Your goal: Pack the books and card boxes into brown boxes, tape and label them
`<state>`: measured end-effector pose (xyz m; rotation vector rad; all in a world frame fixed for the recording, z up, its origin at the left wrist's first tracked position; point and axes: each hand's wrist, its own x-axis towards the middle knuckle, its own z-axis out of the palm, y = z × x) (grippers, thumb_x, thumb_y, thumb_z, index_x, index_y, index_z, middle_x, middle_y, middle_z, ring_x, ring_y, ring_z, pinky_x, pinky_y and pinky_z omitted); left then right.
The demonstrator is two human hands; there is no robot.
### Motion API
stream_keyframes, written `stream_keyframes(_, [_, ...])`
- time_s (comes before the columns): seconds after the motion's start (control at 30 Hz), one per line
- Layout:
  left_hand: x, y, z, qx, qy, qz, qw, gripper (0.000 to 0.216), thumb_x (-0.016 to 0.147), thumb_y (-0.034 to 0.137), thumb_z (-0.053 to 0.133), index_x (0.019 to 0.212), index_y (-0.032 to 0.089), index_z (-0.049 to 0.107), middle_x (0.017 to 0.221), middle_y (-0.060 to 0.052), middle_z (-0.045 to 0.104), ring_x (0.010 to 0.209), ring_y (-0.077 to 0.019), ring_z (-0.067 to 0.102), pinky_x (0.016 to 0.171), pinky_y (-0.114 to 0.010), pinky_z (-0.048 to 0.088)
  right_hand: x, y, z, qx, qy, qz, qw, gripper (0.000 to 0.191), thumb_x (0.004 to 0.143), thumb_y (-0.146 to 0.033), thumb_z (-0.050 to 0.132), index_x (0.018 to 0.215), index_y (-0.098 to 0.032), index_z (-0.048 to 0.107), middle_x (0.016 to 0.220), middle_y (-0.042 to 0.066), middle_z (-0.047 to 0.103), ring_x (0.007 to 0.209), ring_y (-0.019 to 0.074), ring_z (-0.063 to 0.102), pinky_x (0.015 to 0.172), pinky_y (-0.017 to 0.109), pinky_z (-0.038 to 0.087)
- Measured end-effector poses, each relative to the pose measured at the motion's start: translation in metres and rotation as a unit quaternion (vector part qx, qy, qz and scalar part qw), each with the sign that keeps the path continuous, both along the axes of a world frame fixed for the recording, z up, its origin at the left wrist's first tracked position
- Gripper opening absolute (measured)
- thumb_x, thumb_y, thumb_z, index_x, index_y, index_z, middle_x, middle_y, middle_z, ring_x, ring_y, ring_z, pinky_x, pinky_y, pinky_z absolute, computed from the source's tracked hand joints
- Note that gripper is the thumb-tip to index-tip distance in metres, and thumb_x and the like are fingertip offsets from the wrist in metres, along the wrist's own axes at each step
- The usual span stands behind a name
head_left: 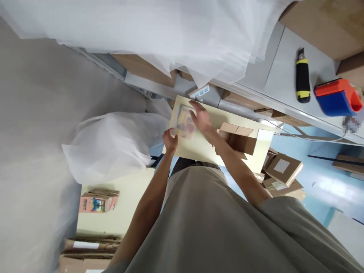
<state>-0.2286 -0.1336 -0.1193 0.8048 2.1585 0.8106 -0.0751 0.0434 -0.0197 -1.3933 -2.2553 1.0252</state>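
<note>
On the pale yellow tabletop (210, 151) lies a flat printed item (185, 123), perhaps a book, with colourful pictures that look hazy under a translucent wrap. My left hand (170, 141) is closed at its near left corner, thumb and fingers pinched on what seems to be the wrap's edge. Over the item's right side reaches my right hand (201, 118), thumb and fingers apart, touching or just above it. To the right of that hand stands an open cardboard box (241, 144) with its flaps folded out.
Large white foam sheeting (159, 26) hangs over the shelf above; more sheeting (110, 144) bulges at left. A utility knife (303, 77) and a red-blue tape dispenser (335, 98) lie on the shelf. Packed cartons (284, 168) sit at right, pink boxes (96, 203) at lower left.
</note>
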Motion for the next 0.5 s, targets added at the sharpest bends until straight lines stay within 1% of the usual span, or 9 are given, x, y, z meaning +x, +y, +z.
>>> stream_keyframes(0.07, [0.009,0.0,0.004,0.028,0.039,-0.035,0.998,0.054,0.087,0.015,0.068,0.141,0.017,0.067,0.153,-0.023,0.065,0.154,-0.0406,0.054,0.135,-0.061,0.038,0.05,-0.019,0.033,0.069,0.033,-0.051,0.996,0.042,0.117,-0.033,0.052,0.155,-0.024,0.067,0.161,0.011,0.068,0.154,0.0258,0.062,0.135,0.048,0.046])
stream_keyframes(0.13, [0.027,0.002,0.008,0.061,0.05,-0.09,0.993,0.054,0.093,0.016,0.066,0.147,0.017,0.064,0.161,-0.023,0.059,0.158,-0.0398,0.05,0.136,-0.06,0.037,0.113,-0.042,0.062,0.12,0.023,-0.142,0.982,0.041,0.117,-0.042,0.053,0.15,-0.024,0.07,0.154,0.014,0.072,0.149,0.028,0.065,0.132,0.052,0.05])
stream_keyframes(0.17, [0.039,0.004,0.01,0.076,0.042,-0.125,0.988,0.054,0.095,0.016,0.065,0.148,0.018,0.064,0.161,-0.022,0.059,0.158,-0.0388,0.05,0.136,-0.058,0.038,0.147,-0.055,0.073,0.146,0.012,-0.205,0.968,0.041,0.116,-0.045,0.055,0.146,-0.023,0.072,0.148,0.015,0.075,0.145,0.0292,0.068,0.129,0.054,0.053])
stream_keyframes(0.23, [0.065,0.007,0.013,0.092,0.013,-0.2,0.975,0.052,0.097,0.015,0.063,0.148,0.02,0.065,0.157,-0.019,0.064,0.154,-0.0368,0.055,0.135,-0.056,0.042,0.216,-0.083,0.083,0.191,-0.016,-0.356,0.915,0.04,0.115,-0.047,0.054,0.137,-0.021,0.075,0.137,0.015,0.078,0.132,0.0296,0.074,0.122,0.056,0.058])
stream_keyframes(0.3, [0.092,0.008,0.013,0.085,-0.021,-0.259,0.962,0.05,0.097,0.015,0.064,0.147,0.021,0.067,0.15,-0.018,0.069,0.147,-0.036,0.062,0.132,-0.054,0.047,0.276,-0.113,0.076,0.2,-0.041,-0.483,0.851,0.042,0.113,-0.045,0.051,0.131,-0.017,0.076,0.128,0.018,0.081,0.123,0.0298,0.078,0.116,0.057,0.062])
stream_keyframes(0.33, [0.105,0.008,0.013,0.073,-0.036,-0.28,0.957,0.05,0.097,0.015,0.065,0.146,0.021,0.068,0.148,-0.017,0.071,0.144,-0.0358,0.065,0.129,-0.054,0.05,0.3,-0.128,0.068,0.174,-0.046,-0.524,0.832,0.042,0.111,-0.043,0.052,0.129,-0.014,0.076,0.125,0.02,0.081,0.12,0.0307,0.079,0.113,0.057,0.064])
stream_keyframes(0.37, [0.117,0.007,0.012,0.057,-0.048,-0.294,0.953,0.051,0.096,0.014,0.066,0.147,0.021,0.068,0.146,-0.017,0.072,0.14,-0.0356,0.067,0.126,-0.053,0.054,0.319,-0.141,0.057,0.128,-0.046,-0.55,0.824,0.042,0.108,-0.04,0.053,0.126,-0.011,0.076,0.122,0.023,0.082,0.117,0.0318,0.08,0.111,0.058,0.065])
stream_keyframes(0.43, [0.136,0.004,0.011,0.026,-0.061,-0.305,0.95,0.058,0.092,0.012,0.068,0.149,0.021,0.067,0.146,-0.017,0.072,0.134,-0.0346,0.072,0.12,-0.051,0.059,0.34,-0.161,0.031,-0.002,-0.031,-0.546,0.837,0.04,0.101,-0.036,0.056,0.123,-0.01,0.077,0.12,0.026,0.083,0.114,0.0327,0.082,0.109,0.059,0.065])
stream_keyframes(0.5, [0.15,0.002,0.012,0.009,-0.063,-0.301,0.951,0.067,0.088,0.009,0.07,0.153,0.022,0.064,0.147,-0.016,0.072,0.129,-0.033,0.075,0.114,-0.048,0.063,0.344,-0.17,0.005,-0.105,0.008,-0.496,0.862,0.039,0.094,-0.035,0.062,0.122,-0.013,0.077,0.121,0.024,0.084,0.113,0.0327,0.082,0.107,0.057,0.065])
